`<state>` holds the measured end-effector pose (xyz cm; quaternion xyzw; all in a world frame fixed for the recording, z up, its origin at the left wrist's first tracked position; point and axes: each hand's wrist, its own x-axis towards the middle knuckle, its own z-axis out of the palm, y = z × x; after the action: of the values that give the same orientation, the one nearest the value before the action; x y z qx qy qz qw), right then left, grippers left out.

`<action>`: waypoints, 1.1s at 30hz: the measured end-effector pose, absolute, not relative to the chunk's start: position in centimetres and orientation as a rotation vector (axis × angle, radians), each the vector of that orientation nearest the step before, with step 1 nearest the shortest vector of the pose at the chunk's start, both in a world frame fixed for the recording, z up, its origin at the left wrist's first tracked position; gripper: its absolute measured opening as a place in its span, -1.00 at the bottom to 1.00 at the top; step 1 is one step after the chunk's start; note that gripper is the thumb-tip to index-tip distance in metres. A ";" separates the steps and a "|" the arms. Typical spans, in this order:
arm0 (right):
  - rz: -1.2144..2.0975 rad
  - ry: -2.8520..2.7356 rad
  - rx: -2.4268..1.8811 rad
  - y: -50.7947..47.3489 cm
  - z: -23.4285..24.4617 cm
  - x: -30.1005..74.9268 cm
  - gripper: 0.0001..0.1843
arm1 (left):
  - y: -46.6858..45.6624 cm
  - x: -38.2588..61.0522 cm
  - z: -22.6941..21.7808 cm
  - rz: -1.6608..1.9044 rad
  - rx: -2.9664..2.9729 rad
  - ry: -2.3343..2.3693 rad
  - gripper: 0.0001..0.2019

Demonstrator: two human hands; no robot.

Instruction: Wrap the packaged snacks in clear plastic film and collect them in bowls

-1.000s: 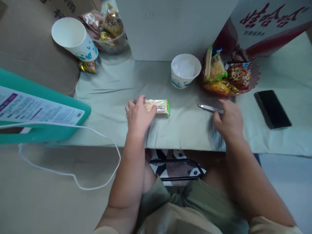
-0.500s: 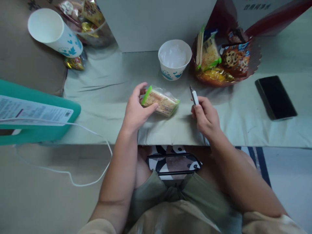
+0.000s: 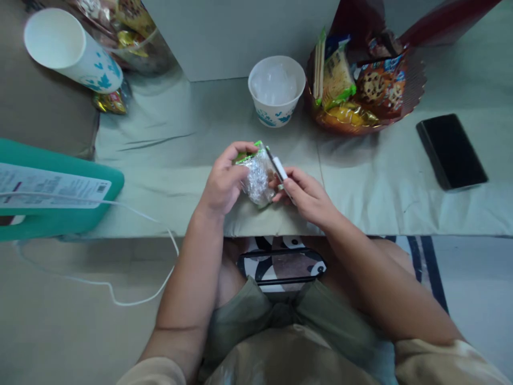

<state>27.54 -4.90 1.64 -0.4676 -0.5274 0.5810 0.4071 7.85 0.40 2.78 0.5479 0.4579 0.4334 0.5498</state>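
Observation:
My left hand (image 3: 224, 179) grips a clear-wrapped cracker packet (image 3: 256, 182) with green ends by its left side, thumb in front and fingers behind. The packet's shiny, crinkled wrapper faces me, tilted just above the table. In my right hand (image 3: 306, 195) is a slim utility knife (image 3: 280, 168) with a white handle and a thin dark tip, pointing up and left. The knife lies close along the packet's right edge; I cannot tell whether the blade touches it. My right fingertips are near the packet's lower right side.
Behind the hands stands a paper cup (image 3: 276, 93) with translucent plastic inside. An amber bowl (image 3: 414, 88) of packaged snacks is to its right, beside a black phone-like device (image 3: 452, 152). At left are a teal jug (image 3: 80, 219), a white cable (image 3: 136, 303) and a tall paper cup (image 3: 86, 59).
The packet has turned, so its crinkled wrapper shows in place of the printed cracker face. My right hand has moved left, bringing the knife beside the packet. The view has shifted slightly.

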 end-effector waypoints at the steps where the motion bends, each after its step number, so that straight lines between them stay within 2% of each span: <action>1: 1.433 -1.375 -1.212 -5.1 1.7 27.4 -0.51 | 0.3 8.0 2.7 1.008 1.313 1.089 -0.71; 7: 1.341 -1.463 -1.410 -6.0 2.5 27.8 -0.71 | -0.1 8.7 1.5 1.051 1.458 1.200 -0.47; 12: 1.436 -1.625 -1.529 -6.5 3.3 29.0 -0.68 | 0.9 7.7 1.0 1.167 1.397 1.264 -0.49; 17: 1.287 -1.861 -1.671 -6.7 3.3 31.7 -0.66 | 2.8 4.8 -0.2 1.293 1.230 1.337 -0.58; 21: 0.800 -1.799 -1.856 -5.2 2.5 34.1 -0.71 | 2.9 4.3 -0.8 1.315 1.265 1.474 -0.57; 24: 0.363 -1.778 -1.997 -3.8 1.8 35.4 -0.68 | 2.2 5.0 0.0 1.286 1.468 1.691 -0.56; 27: 0.084 -1.701 -2.088 -3.0 1.2 35.7 -0.63 | 1.5 5.6 1.0 1.180 1.704 1.774 -0.57; 30: 0.046 -1.804 -1.868 -3.4 1.0 34.4 -0.46 | 1.0 6.2 1.7 0.990 1.816 1.707 -0.56; 33: 0.270 -2.076 -1.400 -4.1 1.1 32.4 -0.32 | 0.5 7.1 2.1 0.920 1.839 1.606 -0.79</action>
<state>32.40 -4.13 1.12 -0.5292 -0.7846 0.1019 0.3066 7.06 0.45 2.15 0.6800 0.5939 0.3401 0.2632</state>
